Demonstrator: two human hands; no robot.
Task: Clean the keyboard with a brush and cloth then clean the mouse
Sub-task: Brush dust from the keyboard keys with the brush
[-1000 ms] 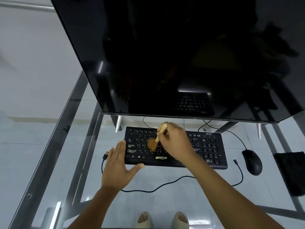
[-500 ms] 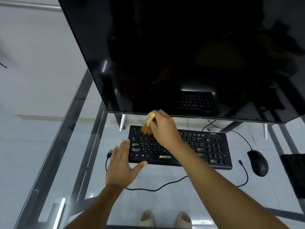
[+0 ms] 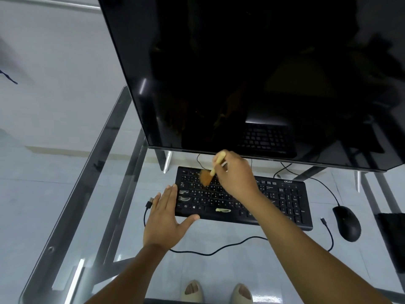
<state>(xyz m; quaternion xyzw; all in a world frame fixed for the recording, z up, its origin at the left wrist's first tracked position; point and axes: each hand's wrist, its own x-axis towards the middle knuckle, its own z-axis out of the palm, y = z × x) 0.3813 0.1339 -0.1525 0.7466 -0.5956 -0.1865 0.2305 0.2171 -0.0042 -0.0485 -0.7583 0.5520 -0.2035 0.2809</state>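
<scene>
A black keyboard [image 3: 282, 200] lies on the glass desk below the monitor. My right hand [image 3: 236, 178] grips a small brush [image 3: 207, 175] by its pale handle, and the orange bristles touch the upper left keys. My left hand [image 3: 164, 218] lies flat with fingers apart against the keyboard's left end, thumb along its front edge. A black mouse [image 3: 347, 222] rests to the right of the keyboard. A dark cloth [image 3: 394, 235] lies at the right edge of the view.
A large dark monitor [image 3: 252, 73] overhangs the back of the glass desk [image 3: 219, 266]. A black cable [image 3: 219, 249] loops in front of the keyboard, with a loose USB plug [image 3: 150, 202] by my left hand. Metal frame bars run along the desk's left side.
The brush moved from the middle keys up to the top left row, then came down slightly onto the upper left keys. My left hand stayed at the keyboard's left end.
</scene>
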